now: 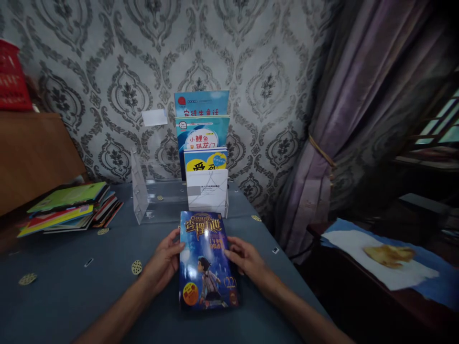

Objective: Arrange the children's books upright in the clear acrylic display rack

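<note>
A blue paperback book (pixel 204 267) with gold title lettering and a running figure on its cover is between my two hands, front cover up. My left hand (pixel 165 258) grips its left edge, thumb on the cover and fingers behind. On the opposite edge my right hand (pixel 247 260) holds it the same way. Just beyond the book's top edge stands a clear tiered book rack (pixel 161 210). Its right side carries a white-covered book (pixel 207 191) in front, then a yellow and blue book (pixel 206 160), a teal book (pixel 203 129) and a blue book (pixel 201 101) behind.
A pile of books (pixel 68 205) lies at the left on the dark blue table (pixel 89 296). A brown wooden box-like piece (pixel 36 157) with a red bag (pixel 13 79) stands behind it. Patterned wallpaper backs the table; a purple curtain (pixel 304 191) hangs at the right.
</note>
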Tool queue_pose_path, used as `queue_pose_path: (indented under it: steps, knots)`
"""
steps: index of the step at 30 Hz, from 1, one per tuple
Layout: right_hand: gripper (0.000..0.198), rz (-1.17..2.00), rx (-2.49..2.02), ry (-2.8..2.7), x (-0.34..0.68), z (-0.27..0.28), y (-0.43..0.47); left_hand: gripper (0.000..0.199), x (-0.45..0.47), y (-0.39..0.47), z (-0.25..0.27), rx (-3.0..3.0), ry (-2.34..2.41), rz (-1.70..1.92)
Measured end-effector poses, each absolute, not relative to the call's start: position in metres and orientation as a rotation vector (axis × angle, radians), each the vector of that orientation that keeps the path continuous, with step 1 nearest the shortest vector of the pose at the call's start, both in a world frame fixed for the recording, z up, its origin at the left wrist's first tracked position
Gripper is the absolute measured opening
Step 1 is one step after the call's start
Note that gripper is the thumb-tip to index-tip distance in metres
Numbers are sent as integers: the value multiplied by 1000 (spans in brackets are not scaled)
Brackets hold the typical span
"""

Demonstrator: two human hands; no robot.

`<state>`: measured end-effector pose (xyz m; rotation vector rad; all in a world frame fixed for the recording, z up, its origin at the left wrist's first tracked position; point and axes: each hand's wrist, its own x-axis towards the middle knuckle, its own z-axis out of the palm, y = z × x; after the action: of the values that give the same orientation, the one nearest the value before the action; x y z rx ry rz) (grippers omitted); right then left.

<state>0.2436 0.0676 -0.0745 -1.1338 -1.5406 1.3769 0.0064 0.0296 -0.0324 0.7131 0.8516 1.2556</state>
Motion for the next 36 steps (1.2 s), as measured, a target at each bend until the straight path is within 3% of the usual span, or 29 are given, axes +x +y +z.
queue_pose_path:
  steps: [6,14,19,25,30,36]
  knots:
    - [58,1383,-1009,-1455,239,-52,83,44,12,49,-23,781,893,1316]
    - [48,921,-888,-1628,231,-31,110,40,11,83,3,1220,886,1497]
    - [39,727,-944,-1700,229,-40,106,44,8,91,-15,1381,891,1491]
    - [30,705,-947,-1712,230,-49,103,49,6,90,-27,1537,949,1424]
    - [30,648,-923,-1710,231,-34,108,35,-2,95,-8,1835,1096,1407]
    - [32,446,-770,-1709,230,7,128,31,-8,110,30,2086,1182,1442]
